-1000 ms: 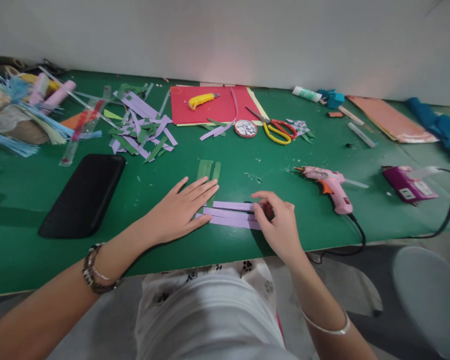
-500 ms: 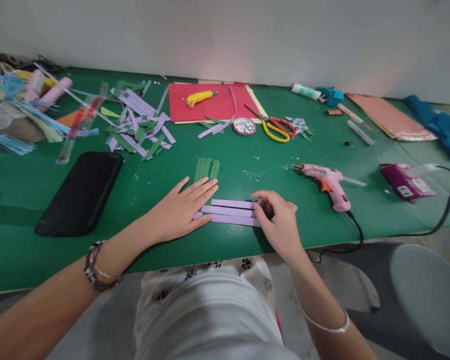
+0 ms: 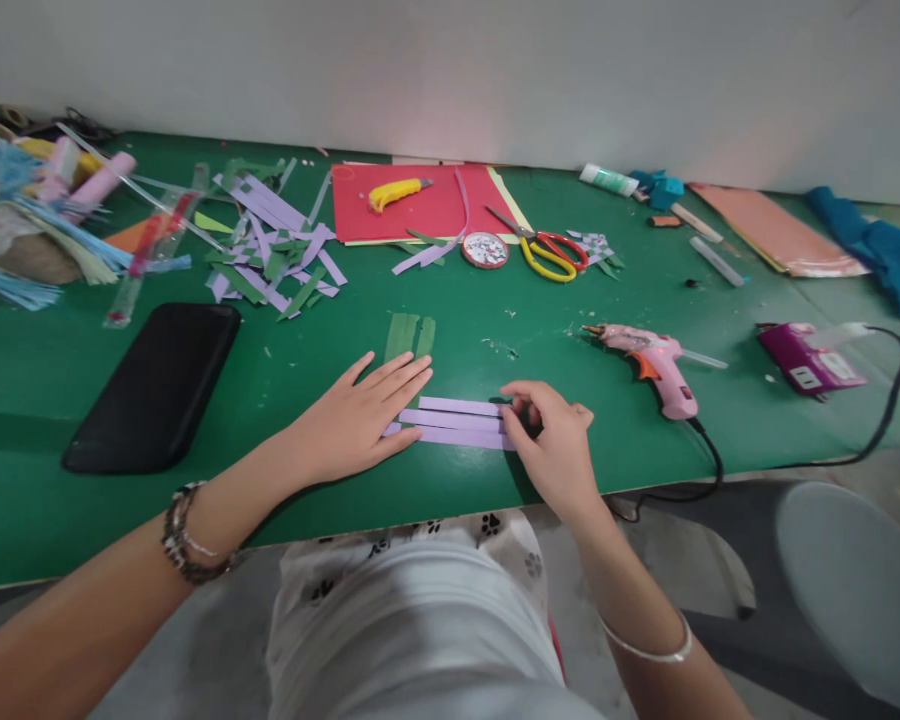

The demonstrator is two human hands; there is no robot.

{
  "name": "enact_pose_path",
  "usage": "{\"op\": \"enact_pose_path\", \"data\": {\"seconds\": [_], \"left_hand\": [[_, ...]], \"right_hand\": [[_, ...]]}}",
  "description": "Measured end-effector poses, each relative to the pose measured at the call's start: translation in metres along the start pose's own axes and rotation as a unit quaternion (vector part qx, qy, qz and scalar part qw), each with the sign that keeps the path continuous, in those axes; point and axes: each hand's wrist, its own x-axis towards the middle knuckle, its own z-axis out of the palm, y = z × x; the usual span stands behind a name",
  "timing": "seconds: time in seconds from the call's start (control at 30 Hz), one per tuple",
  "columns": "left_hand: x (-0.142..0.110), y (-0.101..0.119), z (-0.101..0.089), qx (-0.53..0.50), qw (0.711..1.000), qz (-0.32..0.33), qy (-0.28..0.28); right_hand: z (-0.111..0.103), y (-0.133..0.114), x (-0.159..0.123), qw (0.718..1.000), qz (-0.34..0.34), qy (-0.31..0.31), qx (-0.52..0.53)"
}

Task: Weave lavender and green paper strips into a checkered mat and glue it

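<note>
My left hand (image 3: 367,412) lies flat with its fingers stretched out, pressing paper strips to the table. Green paper strips (image 3: 400,338) poke out beyond its fingertips. Several purple paper strips (image 3: 461,422) run sideways from under that palm toward my right hand (image 3: 551,435). The fingers of my right hand are curled in a pinch at the right ends of the purple strips. Its fingertips partly cover those ends. How the green and purple strips cross is hidden under my left hand.
On the green table (image 3: 330,350) lie a black phone (image 3: 154,390), a paper scrap pile (image 3: 274,240), a yellow cutter (image 3: 397,193) on red paper (image 3: 442,220), scissors (image 3: 551,250), a pink glue gun (image 3: 656,365) with its cord, and a purple power adapter (image 3: 810,358).
Both hands stay in nearly the same place on the strips. The whole view has shifted slightly, so everything appears a little further left.
</note>
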Motion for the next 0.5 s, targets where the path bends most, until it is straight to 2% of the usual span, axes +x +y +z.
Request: {"op": "enact_pose_path", "data": {"seconds": [0.5], "left_hand": [[0.0005,0.0003,-0.001,-0.008,1.0,-0.003,0.001]], "right_hand": [[0.0035,0.0009,0.0022,0.999,0.041,0.005,0.019]]}}
